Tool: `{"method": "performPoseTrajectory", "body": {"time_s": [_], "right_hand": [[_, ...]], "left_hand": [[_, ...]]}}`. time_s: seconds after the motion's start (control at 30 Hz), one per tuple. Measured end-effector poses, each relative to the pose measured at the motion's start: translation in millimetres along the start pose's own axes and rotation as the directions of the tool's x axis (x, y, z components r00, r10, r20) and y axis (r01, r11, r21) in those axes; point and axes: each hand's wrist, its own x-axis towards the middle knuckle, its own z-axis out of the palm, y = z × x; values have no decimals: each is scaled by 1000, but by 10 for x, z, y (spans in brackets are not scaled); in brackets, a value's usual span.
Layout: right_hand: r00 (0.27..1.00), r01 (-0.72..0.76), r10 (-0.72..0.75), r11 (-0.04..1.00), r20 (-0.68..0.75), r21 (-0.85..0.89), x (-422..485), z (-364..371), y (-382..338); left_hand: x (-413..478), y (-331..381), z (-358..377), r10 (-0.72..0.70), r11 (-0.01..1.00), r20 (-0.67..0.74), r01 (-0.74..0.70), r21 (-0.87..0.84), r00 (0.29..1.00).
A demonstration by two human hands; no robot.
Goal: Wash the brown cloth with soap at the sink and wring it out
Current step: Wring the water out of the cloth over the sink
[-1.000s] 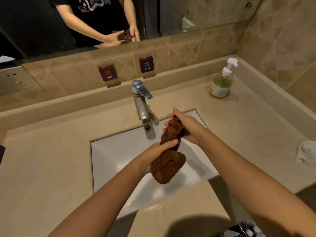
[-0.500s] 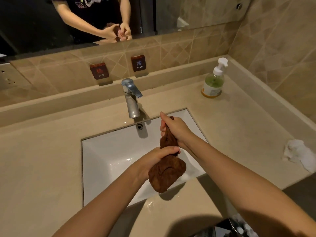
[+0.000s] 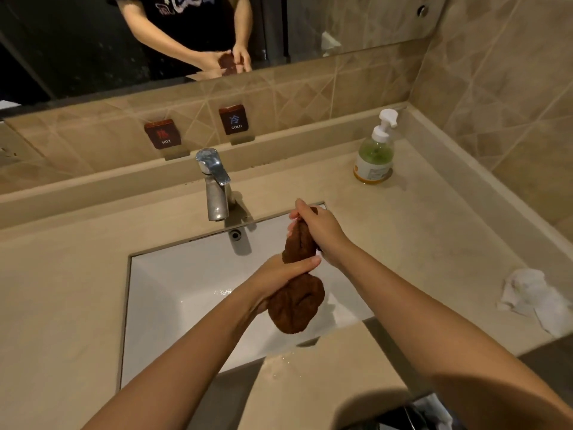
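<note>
Both hands hold the brown cloth (image 3: 297,274) over the right part of the white sink (image 3: 186,293), above the basin and not touching it. The cloth is gathered into a thick rope that runs from far to near. The right hand (image 3: 319,231) grips its far end, fingers curled tight round the bunched fabric, close to the sink's back right corner. The left hand (image 3: 279,277) grips the middle, thumb laid across the top, so the near end bulges out below it as a rounded lump that hangs over the basin's front part. The tap (image 3: 215,184) stands behind the sink, left of the hands, and no water runs from it. Drops glisten on the basin floor and on the counter (image 3: 62,290) at the front rim. A soap bottle (image 3: 373,153) stands at the back right of the counter, well apart from the hands, and a crumpled white tissue (image 3: 533,296) lies near the right edge. The mirror (image 3: 93,41) above shows both hands on the cloth.
</note>
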Motion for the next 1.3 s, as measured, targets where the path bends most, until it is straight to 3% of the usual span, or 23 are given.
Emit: {"method": "performPoseTrajectory", "body": {"time_s": [0.07,0.13,0.23,0.4,0.6,0.7,0.8,0.93,1.0,1.17,1.23,1.3], "right_hand": [[999,-24,33,968,28,-251,-5,-160,69],[974,-131,173,956,144,-262,-97,-299,168],[962,-62,99,987,256,-150,-206,-377,240],[982,0,-21,994,189,113,-241,-544,54],[977,23,-75,967,198,252,-297,-796,-243],[978,-22,-50,942,205,334,-318,-851,-298],[973,-65,8,969,231,239,-339,-878,-235],[997,61,-69,982,38,180,-369,-1089,-297],[995,91,-79,966,-57,240,-379,-1255,-374],[985,173,-168,922,-44,345,-455,-1555,-580],[976,218,-209,932,-65,288,-492,-1646,-688],[958,273,-264,959,-110,81,-515,-1749,-788]], "left_hand": [[17,43,-15,81,989,-53,-74,131,995],[5,55,-53,83,981,-91,-66,182,992],[-25,103,-49,123,973,-141,-91,214,982],[-49,257,5,229,973,-156,-227,28,961],[41,514,28,267,933,-337,-330,-146,903],[67,652,160,301,892,-287,-375,-253,909],[104,756,267,300,875,-218,-359,-325,928],[151,863,271,392,875,-312,-456,-165,865],[156,903,247,422,871,-394,-486,-74,816],[189,1044,284,562,814,-501,-549,192,658],[216,1160,280,610,782,-514,-562,269,603],[242,1265,287,626,766,-506,-592,252,594]]}}
